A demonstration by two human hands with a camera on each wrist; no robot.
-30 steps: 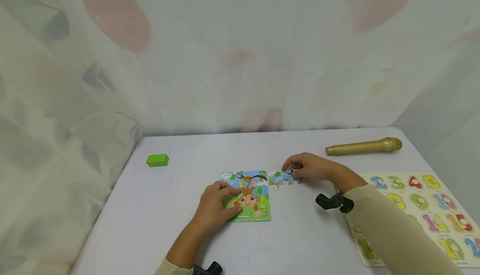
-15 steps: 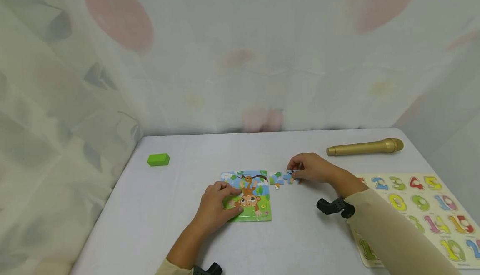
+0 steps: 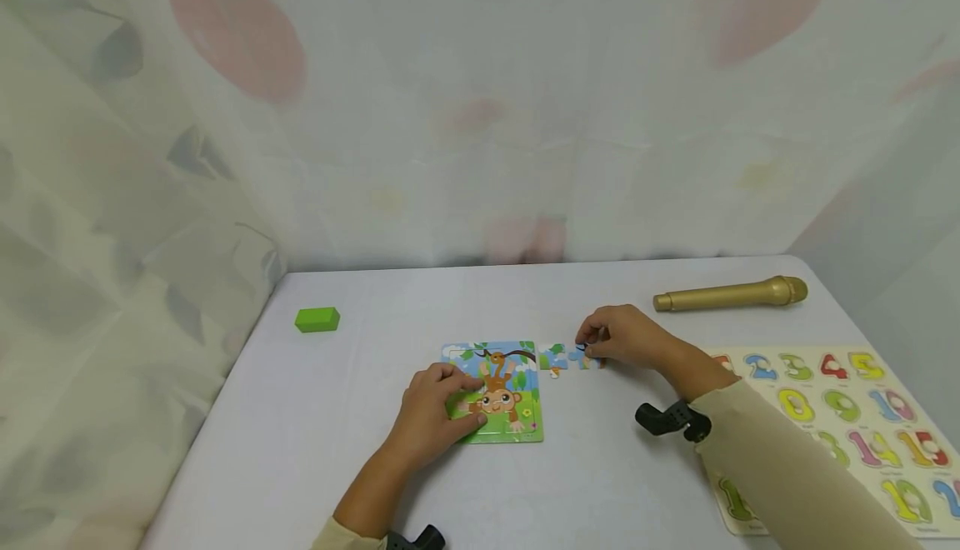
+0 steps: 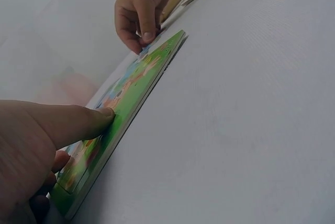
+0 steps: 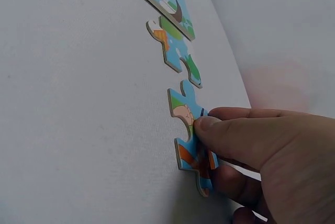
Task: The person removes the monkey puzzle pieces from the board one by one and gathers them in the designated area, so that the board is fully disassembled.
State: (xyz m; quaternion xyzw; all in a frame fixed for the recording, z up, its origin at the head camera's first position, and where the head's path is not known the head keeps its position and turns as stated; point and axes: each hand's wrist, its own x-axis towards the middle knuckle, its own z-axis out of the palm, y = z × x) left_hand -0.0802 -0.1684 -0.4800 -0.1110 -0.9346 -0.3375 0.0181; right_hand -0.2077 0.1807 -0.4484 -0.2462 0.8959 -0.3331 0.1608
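A square monkey jigsaw puzzle (image 3: 517, 407) lies on the white table, with a green-and-blue border. My left hand (image 3: 433, 407) rests over its left side, thumb and index finger spread on the picture; the left wrist view shows the thumb (image 4: 99, 120) pressing near the green edge. Just right of the puzzle lies a loose puzzle piece (image 5: 172, 48) in blue and green. Farther right, my right hand (image 3: 626, 336) pinches a second puzzle piece (image 5: 184, 110), blue with brown parts, thumb on its face and fingers along its far edge, close over the table.
A gold toy microphone (image 3: 727, 293) lies at the back right. The number puzzle board (image 3: 813, 379) is at the right, partly covered by my right sleeve. A green block (image 3: 317, 319) sits at the back left. A patterned curtain (image 3: 480, 117) hangs behind the table.
My right hand has shifted slightly right with its puzzle piece, widening the gap to the loose piece. The left hand stays on the puzzle; the head view has moved a little.
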